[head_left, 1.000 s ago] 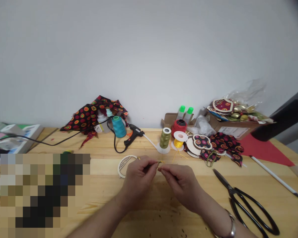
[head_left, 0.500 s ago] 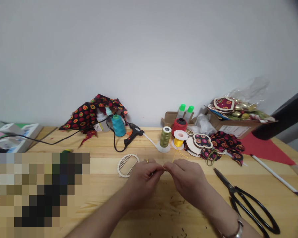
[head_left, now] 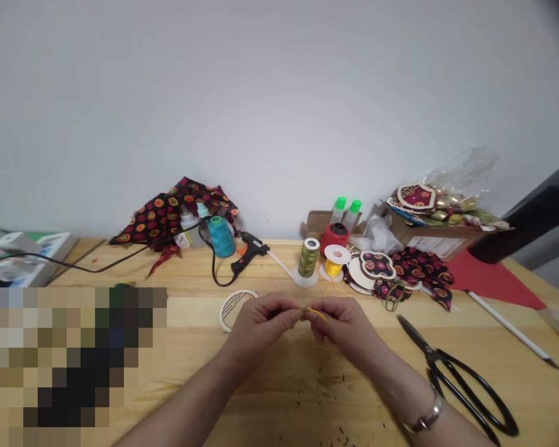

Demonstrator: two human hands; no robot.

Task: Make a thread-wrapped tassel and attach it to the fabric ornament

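Both my hands meet fingertip to fingertip above the middle of the table. My left hand [head_left: 266,323] is closed in a pinch on thread at the meeting point. Between finger and thumb my right hand [head_left: 339,320] pinches a yellow thread [head_left: 317,313], whose short end lies over the fingers. The yellow thread spool [head_left: 334,264] stands just beyond my right hand, with loose thread beside it. An olive-green thread spool [head_left: 310,259] is behind my fingertips, and a thin strand runs from it toward them. Partly behind my left hand lies an oval wooden frame [head_left: 227,310].
Black-handled scissors [head_left: 440,363] and a white pencil [head_left: 510,329] lie right. A black glue gun [head_left: 249,254], teal thread cone [head_left: 222,237] and patterned cloth [head_left: 156,217] sit back left. A filled cardboard box [head_left: 428,239] stands back right. Dark scraps dot the front; a blurred patch covers the left.
My hands have shifted slightly left and turned, so the yellow thread end now shows over the right fingers. The view has moved a little. The spools stay put.
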